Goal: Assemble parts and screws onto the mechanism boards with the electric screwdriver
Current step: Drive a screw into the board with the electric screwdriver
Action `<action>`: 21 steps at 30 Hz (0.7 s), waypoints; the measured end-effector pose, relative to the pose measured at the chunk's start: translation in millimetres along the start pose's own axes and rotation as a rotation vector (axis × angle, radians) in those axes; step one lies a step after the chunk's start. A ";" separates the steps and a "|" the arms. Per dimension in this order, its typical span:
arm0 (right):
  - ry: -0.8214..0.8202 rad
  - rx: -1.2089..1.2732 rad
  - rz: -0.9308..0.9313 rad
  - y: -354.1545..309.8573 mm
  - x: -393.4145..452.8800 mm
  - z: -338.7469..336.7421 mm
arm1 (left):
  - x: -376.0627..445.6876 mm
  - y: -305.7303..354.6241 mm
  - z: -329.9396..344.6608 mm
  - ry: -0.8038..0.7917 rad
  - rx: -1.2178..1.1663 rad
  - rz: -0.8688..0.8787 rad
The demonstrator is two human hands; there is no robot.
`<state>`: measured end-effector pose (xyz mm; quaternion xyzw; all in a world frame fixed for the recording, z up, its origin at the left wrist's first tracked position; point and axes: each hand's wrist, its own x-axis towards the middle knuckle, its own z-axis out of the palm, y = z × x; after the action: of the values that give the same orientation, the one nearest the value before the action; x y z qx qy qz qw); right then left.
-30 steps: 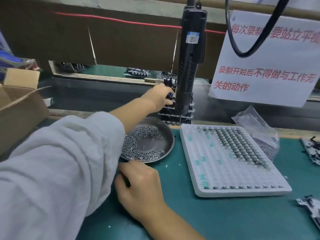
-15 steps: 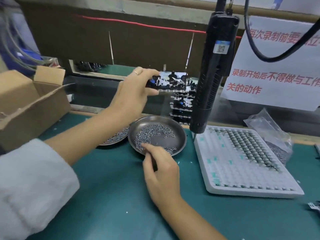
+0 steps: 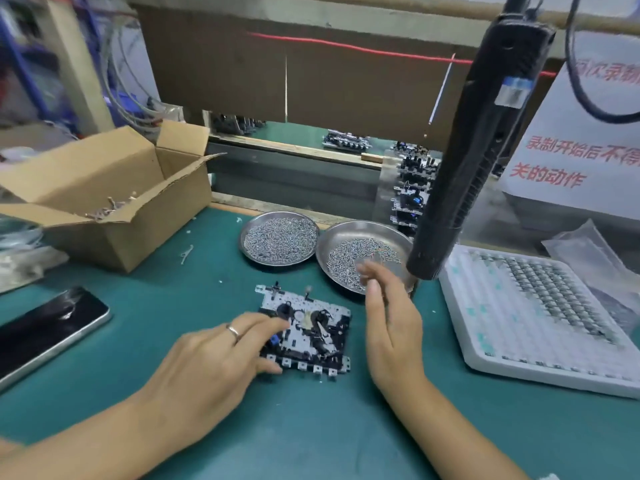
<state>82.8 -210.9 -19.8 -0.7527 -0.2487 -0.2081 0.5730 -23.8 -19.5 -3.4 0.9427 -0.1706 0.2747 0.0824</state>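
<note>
The mechanism board [image 3: 304, 332] lies flat on the green table [image 3: 173, 306], just in front of two metal dishes of screws [image 3: 278, 237]; the left hand [image 3: 211, 362] rests spread on the board's left edge, fingers apart, pinning it down; the right hand [image 3: 391, 320] hovers open beside the board's right side, fingertips over the nearer dish [image 3: 363, 254]; the electric screwdriver [image 3: 467, 161] hangs above, untouched.

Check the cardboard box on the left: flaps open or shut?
Open. The cardboard box has its top flaps folded up and outward, and small loose parts show inside through the opening.
</note>
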 end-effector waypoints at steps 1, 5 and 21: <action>-0.076 -0.054 -0.082 -1.4 -1.7 -2.1 | -0.7 -2.7 3.9 -0.011 0.008 0.011; -0.473 -0.357 -0.488 -4.0 -4.9 -4.9 | 4.5 -32.1 9.5 0.054 -0.048 0.073; -0.613 -0.574 -0.469 -1.1 -2.3 -5.3 | 47.6 -143.0 47.9 -0.008 0.063 -0.882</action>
<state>80.2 -216.1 -19.0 -0.8308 -0.5016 -0.1607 0.1798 89.8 88.2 -26.2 0.9284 0.2564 0.2144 0.1624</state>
